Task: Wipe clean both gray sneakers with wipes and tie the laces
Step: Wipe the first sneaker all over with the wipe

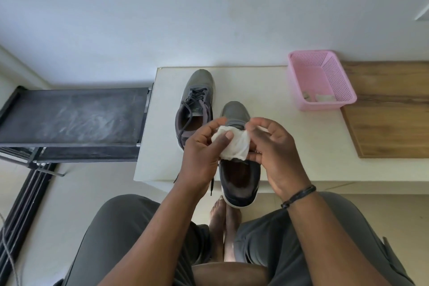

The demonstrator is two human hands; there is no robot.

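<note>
Two gray sneakers stand on a white table (pixel 290 146), toes pointing away from me. The left sneaker (pixel 197 95) has loose black laces. The right sneaker (pixel 239 176) sits nearer, its heel over the table's front edge, and its middle is hidden behind my hands. Above it I hold a crumpled white wipe (pixel 235 144) between both hands. My left hand (pixel 204 146) pinches the wipe's left side with thumb and fingers. My right hand (pixel 274 146) pinches its right side.
A pink plastic basket (pixel 299 81) with a few small packets stands at the table's back right, next to a wooden board (pixel 390 118). A black mesh rack (pixel 69 118) stands to the left of the table. My knees and bare feet (pixel 222 223) are below.
</note>
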